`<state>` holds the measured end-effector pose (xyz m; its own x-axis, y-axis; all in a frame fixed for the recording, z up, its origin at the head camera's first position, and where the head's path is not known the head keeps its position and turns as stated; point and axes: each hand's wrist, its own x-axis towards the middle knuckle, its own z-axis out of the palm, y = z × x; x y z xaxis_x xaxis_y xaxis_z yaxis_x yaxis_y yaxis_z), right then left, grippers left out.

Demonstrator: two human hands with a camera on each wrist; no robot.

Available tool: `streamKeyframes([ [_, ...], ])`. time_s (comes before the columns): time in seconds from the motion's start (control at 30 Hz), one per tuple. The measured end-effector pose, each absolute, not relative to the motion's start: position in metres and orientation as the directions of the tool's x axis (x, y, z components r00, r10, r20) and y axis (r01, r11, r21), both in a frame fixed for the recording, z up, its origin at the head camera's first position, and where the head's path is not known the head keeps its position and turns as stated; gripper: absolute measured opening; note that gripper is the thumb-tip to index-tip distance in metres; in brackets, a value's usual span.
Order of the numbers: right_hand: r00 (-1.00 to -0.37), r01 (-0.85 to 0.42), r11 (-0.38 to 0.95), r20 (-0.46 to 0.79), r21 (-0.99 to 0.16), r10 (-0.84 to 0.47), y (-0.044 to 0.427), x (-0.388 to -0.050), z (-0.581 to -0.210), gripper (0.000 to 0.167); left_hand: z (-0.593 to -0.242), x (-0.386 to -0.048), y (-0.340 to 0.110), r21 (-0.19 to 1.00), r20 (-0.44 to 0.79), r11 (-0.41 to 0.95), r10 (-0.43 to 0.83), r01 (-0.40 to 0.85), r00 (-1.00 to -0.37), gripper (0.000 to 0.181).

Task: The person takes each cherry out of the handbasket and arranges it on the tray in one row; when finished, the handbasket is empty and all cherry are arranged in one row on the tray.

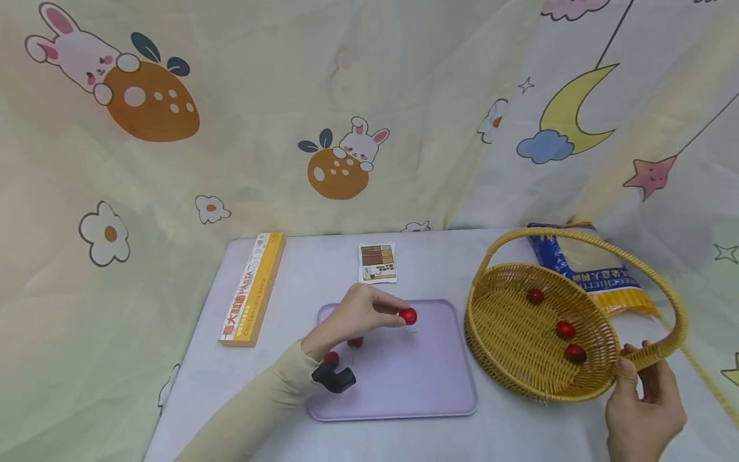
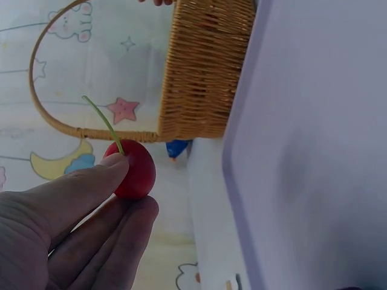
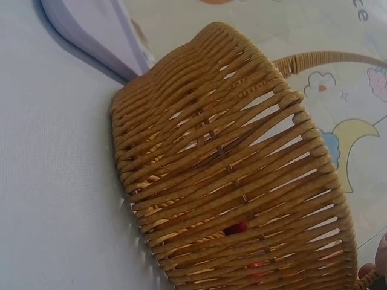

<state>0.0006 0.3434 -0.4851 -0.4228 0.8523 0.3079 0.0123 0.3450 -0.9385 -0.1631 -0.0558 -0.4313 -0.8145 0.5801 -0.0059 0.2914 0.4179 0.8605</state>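
Observation:
Between thumb and fingertips my left hand [image 1: 365,316] pinches a red cherry [image 1: 408,316], held above the lilac tray [image 1: 416,391]. The left wrist view shows this cherry [image 2: 138,171] with its green stem sticking up. Two more cherries, one of them [image 1: 331,359] partly behind the wrist, lie on the tray's left side. My right hand [image 1: 646,404] grips the wicker basket [image 1: 479,340] at the right, where handle meets rim. Inside the basket are three red cherries [image 1: 566,330]. Through the weave in the right wrist view, bits of red cherry [image 3: 237,227] show.
A yellow and white pasta box [image 1: 252,289] lies at the table's left. Behind the tray is a small brown and white packet [image 1: 378,263]. A blue and yellow pasta bag [image 1: 594,269] lies behind the basket. A printed curtain [image 1: 260,115] hangs around the table.

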Motion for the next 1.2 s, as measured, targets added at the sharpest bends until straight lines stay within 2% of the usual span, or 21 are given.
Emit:
streamKeyframes([
  [0.2,-0.433,0.044,0.313,0.265,-0.949,0.862,0.343,0.001,-0.484,0.043,-0.443,-0.159,-0.070,0.848,-0.024,0.449,0.563,0.281,-0.826,0.023],
  [0.6,-0.441,-0.036,0.280,0.267,-0.959,0.857,0.342,0.002,-0.481,0.043,-0.461,-0.155,-0.086,0.843,-0.065,0.472,0.565,0.257,-0.822,0.021],
  [0.9,-0.442,0.007,0.306,0.271,-0.952,0.855,0.344,0.002,-0.484,0.043,-0.468,-0.150,-0.090,0.784,-0.009,0.508,0.585,0.358,-0.811,0.020],
  [1.0,-0.443,-0.009,0.289,0.263,-0.957,0.857,0.344,0.002,-0.484,0.043,-0.469,-0.149,-0.091,0.768,-0.012,0.524,0.586,0.368,-0.810,0.021],
  [1.2,-0.445,0.039,0.302,0.254,-0.952,0.859,0.343,0.003,-0.482,0.043,-0.475,-0.148,-0.093,0.754,-0.013,0.539,0.583,0.375,-0.812,0.022],
])
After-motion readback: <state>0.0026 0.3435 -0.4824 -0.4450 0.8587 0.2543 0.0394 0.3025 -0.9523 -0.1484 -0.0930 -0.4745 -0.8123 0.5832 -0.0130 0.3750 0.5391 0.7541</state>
